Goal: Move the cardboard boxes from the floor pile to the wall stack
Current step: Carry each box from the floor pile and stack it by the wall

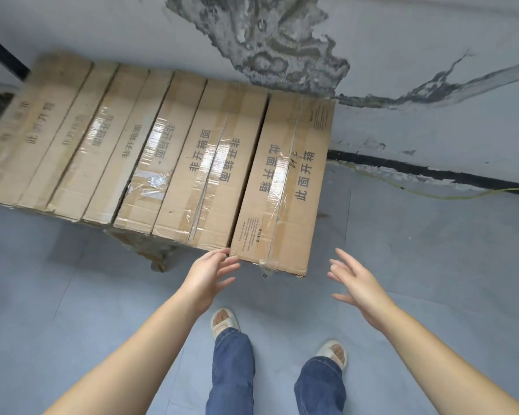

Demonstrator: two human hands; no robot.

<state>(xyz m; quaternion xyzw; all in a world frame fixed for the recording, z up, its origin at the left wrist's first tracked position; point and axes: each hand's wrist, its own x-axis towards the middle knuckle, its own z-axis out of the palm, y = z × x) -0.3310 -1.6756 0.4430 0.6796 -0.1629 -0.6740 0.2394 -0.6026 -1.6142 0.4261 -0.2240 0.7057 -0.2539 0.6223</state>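
The rightmost cardboard box (285, 181) ends the row against the wall (432, 85); left hand (207, 280) and right hand (360, 289) flank its near end, fingers spread, empty. Its torn tape could let it slip

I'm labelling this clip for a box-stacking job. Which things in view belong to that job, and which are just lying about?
Part of the job:
- row of cardboard boxes against the wall
- rightmost box, nearest the hands
- left hand, open, by that box's near corner
- right hand, open, off the box

Just lying about:
- yellow cord on the floor
- peeling wall
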